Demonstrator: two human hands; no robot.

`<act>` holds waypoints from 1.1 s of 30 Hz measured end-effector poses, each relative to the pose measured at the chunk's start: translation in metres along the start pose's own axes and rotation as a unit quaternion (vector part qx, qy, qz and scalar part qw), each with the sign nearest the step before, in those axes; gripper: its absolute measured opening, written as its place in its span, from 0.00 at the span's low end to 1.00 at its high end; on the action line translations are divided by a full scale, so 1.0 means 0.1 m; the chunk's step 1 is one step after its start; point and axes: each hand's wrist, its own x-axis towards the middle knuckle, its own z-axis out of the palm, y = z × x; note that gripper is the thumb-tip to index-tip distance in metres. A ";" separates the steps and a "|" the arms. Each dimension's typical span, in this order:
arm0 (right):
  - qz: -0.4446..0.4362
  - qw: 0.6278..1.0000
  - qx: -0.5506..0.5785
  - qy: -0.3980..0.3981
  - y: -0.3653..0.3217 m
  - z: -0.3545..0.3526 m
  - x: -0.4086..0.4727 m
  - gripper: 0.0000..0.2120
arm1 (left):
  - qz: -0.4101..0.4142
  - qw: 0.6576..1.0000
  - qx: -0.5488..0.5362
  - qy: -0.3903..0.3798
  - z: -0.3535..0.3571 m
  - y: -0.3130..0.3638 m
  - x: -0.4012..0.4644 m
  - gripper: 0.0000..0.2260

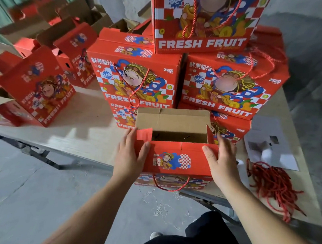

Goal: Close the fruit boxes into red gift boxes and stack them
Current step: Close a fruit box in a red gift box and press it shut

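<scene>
Head view of a person standing at the near edge of a pale wooden worktable [90, 123]. Between the two hands sits an open red printed cardboard gift box [174, 160] with a red twisted-cord handle [170, 187] hanging down its near face. The far brown flap of the box stands upright, the near red flap is folded over toward the person, and the dark interior shows between them; its contents cannot be told.

The left hand [129, 156] lies flat against the left end of the box, fingers straight and together, fingertips at a small red side flap [144, 134], thumb lying on the near flap. The right hand [222, 162] is spread wide at the right end, fingers extended past the right corner, thumb resting on the near red flap. Neither hand curls round anything.

Just beyond the fingertips rises a stack of closed red gift boxes [215, 87] printed "FRESH FRUIT", several tiers high, with cord handles. Well to the left of the left hand stand open red gift boxes [36, 85], flaps up. Right of the right hand lie a bundle of loose red cords [271, 186] and white paper sheets [271, 145]. Grey concrete floor [24, 187] lies below the forearms.
</scene>
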 end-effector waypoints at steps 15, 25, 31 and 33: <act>-0.165 0.968 -0.184 -0.031 -0.04 0.23 -0.10 0.35 | 0.141 0.961 0.235 -0.026 0.07 -0.04 -0.02 0.27; -0.166 0.971 -0.162 -0.061 -0.14 0.18 -0.18 0.41 | 0.240 0.948 0.211 0.013 0.03 -0.26 -0.18 0.25; -0.176 0.977 -0.123 0.006 -0.08 0.15 -0.31 0.34 | 0.264 0.941 0.204 0.055 0.04 -0.37 -0.34 0.25; -0.171 0.969 -0.176 -0.013 -0.09 0.12 -0.23 0.34 | 0.263 0.941 0.203 0.063 0.02 -0.35 -0.32 0.24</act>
